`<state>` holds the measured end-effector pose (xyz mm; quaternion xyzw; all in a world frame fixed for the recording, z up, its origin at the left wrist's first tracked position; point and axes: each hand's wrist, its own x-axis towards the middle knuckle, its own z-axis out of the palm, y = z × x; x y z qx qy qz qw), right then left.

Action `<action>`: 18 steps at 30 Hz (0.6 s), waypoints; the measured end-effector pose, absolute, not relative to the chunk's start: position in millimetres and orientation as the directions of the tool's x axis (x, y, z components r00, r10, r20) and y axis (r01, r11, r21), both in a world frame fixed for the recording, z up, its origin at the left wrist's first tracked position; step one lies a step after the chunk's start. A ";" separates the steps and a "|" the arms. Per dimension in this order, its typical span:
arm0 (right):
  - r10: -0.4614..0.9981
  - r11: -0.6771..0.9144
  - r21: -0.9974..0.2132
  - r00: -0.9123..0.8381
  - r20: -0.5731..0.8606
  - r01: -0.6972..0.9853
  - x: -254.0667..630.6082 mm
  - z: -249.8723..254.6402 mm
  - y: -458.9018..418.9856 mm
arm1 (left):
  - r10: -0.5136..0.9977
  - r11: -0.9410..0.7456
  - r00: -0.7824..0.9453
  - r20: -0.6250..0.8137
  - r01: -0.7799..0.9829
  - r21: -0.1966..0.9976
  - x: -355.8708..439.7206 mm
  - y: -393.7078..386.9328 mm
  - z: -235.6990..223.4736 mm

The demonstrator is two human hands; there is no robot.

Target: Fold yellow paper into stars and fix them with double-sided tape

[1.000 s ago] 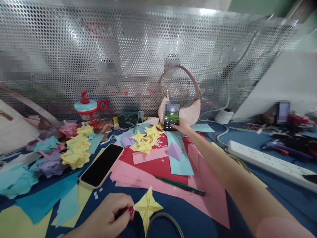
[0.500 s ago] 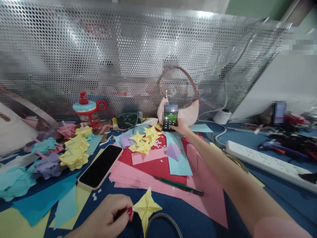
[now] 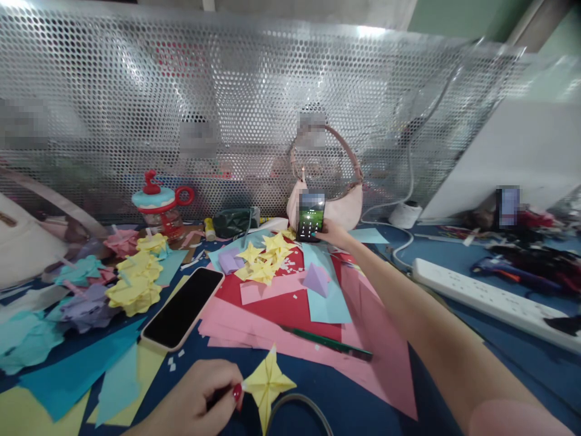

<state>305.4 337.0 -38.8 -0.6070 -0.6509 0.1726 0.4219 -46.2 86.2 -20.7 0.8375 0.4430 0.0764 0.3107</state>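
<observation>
My left hand point(image 3: 206, 387) pinches one tip of a yellow folded paper star point(image 3: 269, 383) near the table's front edge. Far out at the back, my right hand point(image 3: 334, 233) is at the lower right corner of an upright phone point(image 3: 311, 212), its thumb over the lit keypad. The rest of its fingers are mostly hidden. Behind that phone stands a pale pink handbag point(image 3: 347, 209). More yellow paper stars point(image 3: 265, 257) lie in a pile before it, beside a purple folded piece point(image 3: 316, 280). A dark green pen point(image 3: 327, 342) rests on pink paper point(image 3: 385, 369).
At left lie a dark-screened phone point(image 3: 184, 309), several paper flowers point(image 3: 134, 293) and teal paper point(image 3: 77, 372). A red-handled cup point(image 3: 158, 203) stands behind them. To the right is a white power strip point(image 3: 481, 297). A perforated metal panel point(image 3: 254, 91) closes off the back.
The view has shifted very slightly. Both hands keep their places, the left at the star's tip and the right at the upright phone.
</observation>
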 end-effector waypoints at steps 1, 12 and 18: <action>0.940 0.201 -0.731 0.081 0.331 0.652 305.6 -38.3 336.8 | 0.790 -0.414 0.595 -0.147 0.695 0.588 -46.2 86.1 -20.5; 0.958 0.203 -0.671 -0.004 0.286 0.713 307.1 -35.1 336.8 | 0.786 -0.406 0.592 -0.177 0.711 0.575 -45.7 85.2 -18.6; 0.959 0.204 -0.644 -0.019 0.282 0.738 307.0 -35.5 337.0 | 0.781 -0.420 0.603 -0.160 0.698 0.579 -45.9 87.0 -19.5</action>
